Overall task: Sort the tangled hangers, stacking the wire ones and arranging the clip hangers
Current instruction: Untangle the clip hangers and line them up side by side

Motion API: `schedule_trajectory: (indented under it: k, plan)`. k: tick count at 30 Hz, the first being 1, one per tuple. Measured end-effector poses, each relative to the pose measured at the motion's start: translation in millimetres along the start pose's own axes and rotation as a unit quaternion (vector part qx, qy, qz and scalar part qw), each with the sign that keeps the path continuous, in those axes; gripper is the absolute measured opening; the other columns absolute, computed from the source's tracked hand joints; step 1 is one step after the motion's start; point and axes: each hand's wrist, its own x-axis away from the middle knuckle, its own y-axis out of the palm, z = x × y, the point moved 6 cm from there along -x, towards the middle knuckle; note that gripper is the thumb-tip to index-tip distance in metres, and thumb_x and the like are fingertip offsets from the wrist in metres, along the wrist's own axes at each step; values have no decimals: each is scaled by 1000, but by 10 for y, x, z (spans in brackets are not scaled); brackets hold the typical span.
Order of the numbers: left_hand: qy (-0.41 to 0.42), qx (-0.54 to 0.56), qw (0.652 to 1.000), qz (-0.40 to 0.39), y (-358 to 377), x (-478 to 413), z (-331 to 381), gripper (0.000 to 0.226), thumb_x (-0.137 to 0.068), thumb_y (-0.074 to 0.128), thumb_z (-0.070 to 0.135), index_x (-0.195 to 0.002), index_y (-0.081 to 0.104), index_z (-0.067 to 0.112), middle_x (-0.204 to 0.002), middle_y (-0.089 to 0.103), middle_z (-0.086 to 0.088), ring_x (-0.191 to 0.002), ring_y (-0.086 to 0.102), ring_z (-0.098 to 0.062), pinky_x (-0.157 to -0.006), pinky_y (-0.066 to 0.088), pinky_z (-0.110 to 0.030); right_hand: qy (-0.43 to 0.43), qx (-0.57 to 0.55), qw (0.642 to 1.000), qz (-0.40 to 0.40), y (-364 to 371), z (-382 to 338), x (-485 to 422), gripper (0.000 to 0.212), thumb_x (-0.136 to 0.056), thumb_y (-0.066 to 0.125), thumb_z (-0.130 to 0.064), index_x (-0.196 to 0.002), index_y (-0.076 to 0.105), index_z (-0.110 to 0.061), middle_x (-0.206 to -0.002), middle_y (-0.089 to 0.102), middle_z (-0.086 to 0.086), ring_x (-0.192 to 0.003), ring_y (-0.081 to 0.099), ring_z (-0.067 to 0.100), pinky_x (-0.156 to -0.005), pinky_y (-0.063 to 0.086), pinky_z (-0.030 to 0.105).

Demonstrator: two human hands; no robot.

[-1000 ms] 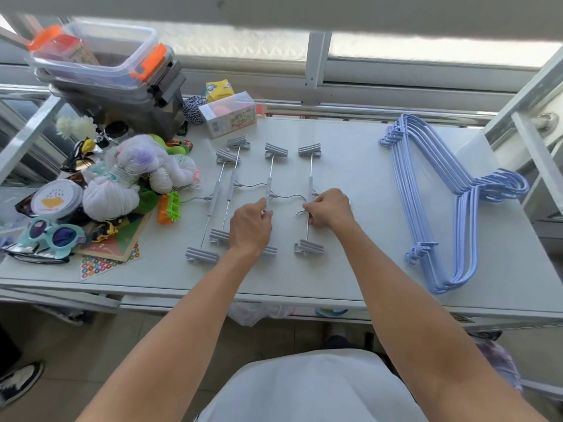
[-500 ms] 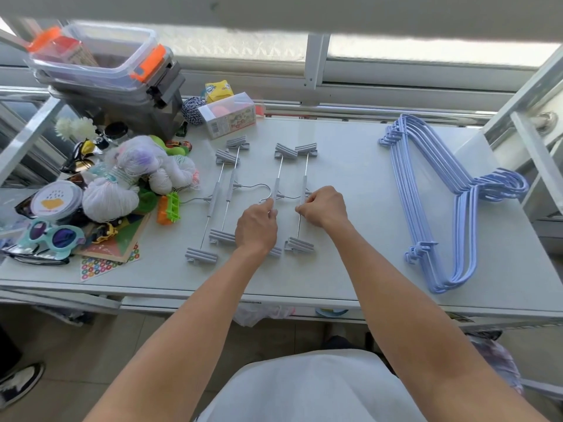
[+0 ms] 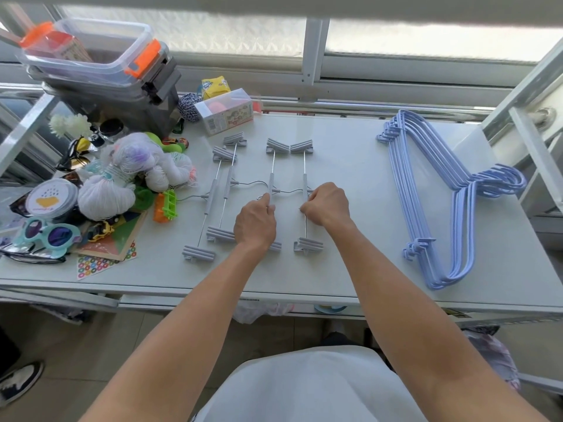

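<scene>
Several grey clip hangers lie side by side on the white table (image 3: pixel 350 263), bars running away from me. My left hand (image 3: pixel 255 222) pinches the bar of the third clip hanger (image 3: pixel 271 175). My right hand (image 3: pixel 326 204) pinches the bar of the rightmost clip hanger (image 3: pixel 305 178). The far clips of these two hangers touch. Two more clip hangers (image 3: pixel 224 190) lie to the left, slightly slanted. A stack of blue wire hangers (image 3: pixel 432 193) rests on the right side of the table, hooks pointing right.
Clutter fills the table's left: white yarn balls (image 3: pixel 122 178), a round tin (image 3: pixel 50 197), sunglasses (image 3: pixel 45 234), an orange-green toy (image 3: pixel 166 205), a small box (image 3: pixel 227 112) and stacked plastic bins (image 3: pixel 100 65). A window rail runs behind.
Both hands have shifted the two right clip hangers; they now lie parallel and straighter, a little further apart at the near end, with their far clips still touching.
</scene>
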Motion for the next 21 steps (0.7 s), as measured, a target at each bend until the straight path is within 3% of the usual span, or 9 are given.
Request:
schedule_trajectory:
  k: [5, 8, 10, 13, 17, 21]
  plan:
    - [11, 1, 1000, -20, -11, 10, 62, 24, -98, 41, 32, -99, 57, 14, -95, 62, -14, -90, 58, -35, -66, 39, -34, -24, -37, 999, -20, -2, 19, -2, 23, -67, 83, -33, -75, 72, -14, -77, 71, 0, -76, 65, 16, -65, 48, 24]
    - [-12, 2, 998, 68, -250, 4, -8, 31, -97, 38, 32, -88, 62, 14, -93, 60, -14, -89, 57, -36, -66, 40, -34, -14, -94, 995, 15, -111, 93, -24, 25, -71, 81, -37, -71, 69, -15, -76, 70, 1, -77, 64, 17, -68, 49, 25]
    - [-50, -69, 990, 116, -438, -21, -173, 29, -95, 43, 29, -105, 65, 14, -109, 61, -15, -101, 54, -35, -78, 43, -38, -12, -104, 993, 48, -195, 135, -37, 23, -77, 77, -36, -75, 69, -14, -77, 68, 1, -79, 62, 18, -68, 44, 24]
    - [-116, -194, 973, 56, -524, -60, -456, 32, -91, 47, 24, -119, 56, 10, -123, 56, -15, -114, 46, -34, -88, 39, -41, -15, -104, 993, 50, -216, 152, -35, 20, -81, 74, -31, -79, 71, -12, -78, 67, 1, -79, 61, 18, -68, 41, 22]
    - [-74, -281, 956, 32, -478, -99, -515, 25, -89, 46, 16, -106, 64, 15, -107, 66, -9, -109, 47, -29, -83, 34, -38, -21, -98, 994, 42, -161, 107, -29, 17, -82, 71, -28, -81, 71, -11, -82, 70, 3, -82, 62, 20, -68, 43, 23]
    - [-11, -246, 969, 28, -408, -88, -364, 27, -95, 46, 23, -100, 70, 13, -97, 71, -11, -99, 60, -32, -80, 43, -37, -21, -64, 998, 14, -61, 61, -7, 13, -78, 68, -26, -82, 71, -14, -86, 70, 3, -84, 64, 20, -68, 45, 23]
